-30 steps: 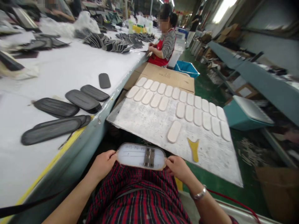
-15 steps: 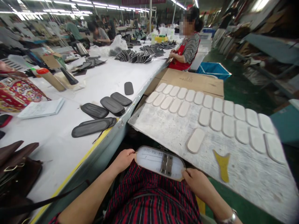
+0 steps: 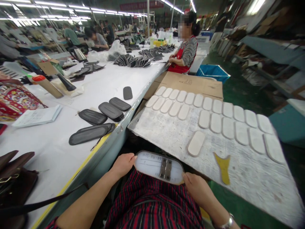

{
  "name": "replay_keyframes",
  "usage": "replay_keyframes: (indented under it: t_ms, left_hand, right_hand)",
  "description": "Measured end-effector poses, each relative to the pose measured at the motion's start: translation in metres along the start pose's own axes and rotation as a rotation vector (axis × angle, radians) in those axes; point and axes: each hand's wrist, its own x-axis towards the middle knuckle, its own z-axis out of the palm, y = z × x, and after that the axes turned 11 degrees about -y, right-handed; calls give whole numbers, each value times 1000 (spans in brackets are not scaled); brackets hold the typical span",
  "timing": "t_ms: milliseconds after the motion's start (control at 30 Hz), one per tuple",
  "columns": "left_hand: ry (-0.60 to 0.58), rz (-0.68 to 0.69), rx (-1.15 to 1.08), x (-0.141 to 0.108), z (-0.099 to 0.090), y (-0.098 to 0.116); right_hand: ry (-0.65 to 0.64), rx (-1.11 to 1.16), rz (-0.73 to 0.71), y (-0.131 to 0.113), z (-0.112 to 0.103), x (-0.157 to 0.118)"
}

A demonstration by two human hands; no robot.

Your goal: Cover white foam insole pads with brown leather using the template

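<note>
An oval, whitish translucent template with handwriting and a dark hinge-like strip across it lies over my lap. My left hand pinches its left end, and my right hand grips the right end. A thin brownish edge shows around the template's rim. Just beyond it, on the grey board, is a single pale oval piece. A yellow forked tool rests on the board to the right of that piece.
Rows of pale oval pieces cover the board's far part. Dark oval pieces lie on the white table at left, near a brown bag. A co-worker in a red apron sits beyond a cardboard sheet. A blue bin stands behind.
The camera view has shifted slightly, so the scene sits a little further left. Both hands keep hold of the template's ends, and the template looks almost unmoved over the lap.
</note>
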Motion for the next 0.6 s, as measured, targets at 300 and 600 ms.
replay_keyframes:
  t_ms: [300,600]
  left_hand:
    - [-33,24,-120,0,-4,2]
    - [-171,-63,-545,-6,0,-2]
  right_hand:
    - [24,100,58,-1,2,-2]
    - [-275,982,108,7,21,-2]
